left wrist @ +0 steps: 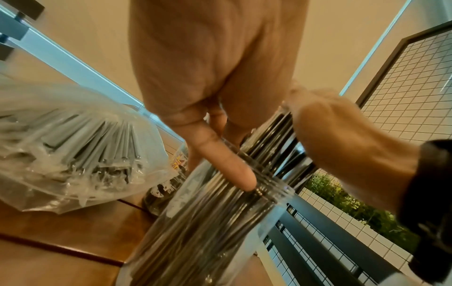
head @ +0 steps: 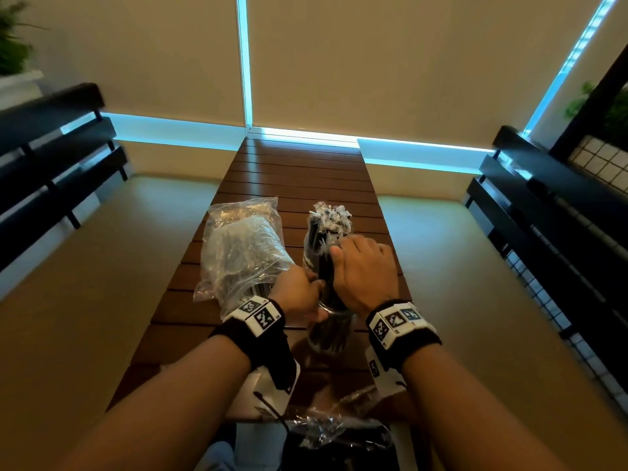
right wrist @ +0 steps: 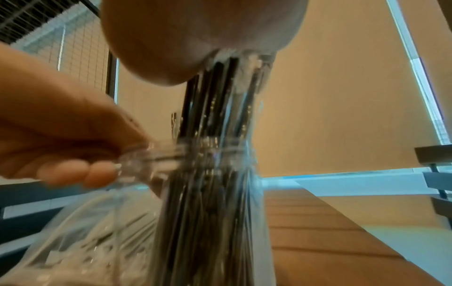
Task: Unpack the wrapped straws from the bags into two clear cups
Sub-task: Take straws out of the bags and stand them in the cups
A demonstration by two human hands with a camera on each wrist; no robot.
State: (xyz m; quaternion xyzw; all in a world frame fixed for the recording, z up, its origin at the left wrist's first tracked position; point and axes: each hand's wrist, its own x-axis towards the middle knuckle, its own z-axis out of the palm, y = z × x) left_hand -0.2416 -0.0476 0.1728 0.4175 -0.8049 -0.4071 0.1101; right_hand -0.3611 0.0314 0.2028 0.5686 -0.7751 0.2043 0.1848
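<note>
On the slatted table stands a clear cup (head: 331, 331), packed with black wrapped straws (head: 326, 277). My left hand (head: 300, 294) grips this cup at its rim (right wrist: 159, 154), thumb (left wrist: 220, 160) laid on the glass. My right hand (head: 363, 270) is curled round the upper part of the straw bundle (right wrist: 220, 96), which stands in the cup. Just behind it, a second cup (head: 328, 229) holds more wrapped straws with white paper ends. Left of both cups lies a clear plastic bag (head: 241, 246) with several straws inside.
A crumpled clear bag (head: 326, 426) lies at the table's near edge under my wrists. Dark benches (head: 51, 158) flank the narrow wooden table (head: 299, 171) on both sides. A black frame with wire mesh (head: 601, 161) stands at the right.
</note>
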